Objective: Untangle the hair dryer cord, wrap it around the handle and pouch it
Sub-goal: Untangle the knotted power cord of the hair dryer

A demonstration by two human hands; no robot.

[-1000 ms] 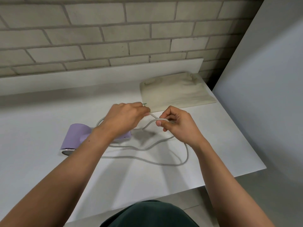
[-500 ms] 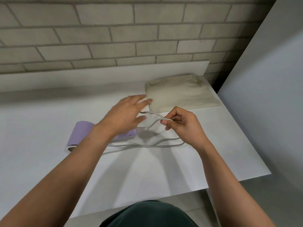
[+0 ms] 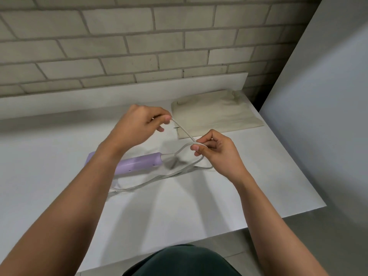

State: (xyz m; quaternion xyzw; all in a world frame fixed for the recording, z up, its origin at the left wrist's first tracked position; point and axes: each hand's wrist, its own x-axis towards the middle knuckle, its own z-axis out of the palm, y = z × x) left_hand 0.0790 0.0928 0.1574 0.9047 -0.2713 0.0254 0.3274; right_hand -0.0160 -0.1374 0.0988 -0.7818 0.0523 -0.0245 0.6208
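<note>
The left hand (image 3: 143,124), spread open half a second ago, is now closed on a strand of the cord (image 3: 184,133) while a loop is pinched by the right hand (image 3: 217,152); untangling is judged unfinished, the hair dryer (image 3: 139,163) being left unwrapped on the table (image 3: 59,156) near the unused pouch (image 3: 215,114).

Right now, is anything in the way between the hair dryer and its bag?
Nothing else lies on the table between the hair dryer and the pouch. Only its own loose cord crosses that gap, pinched by the left hand and the right hand.
</note>
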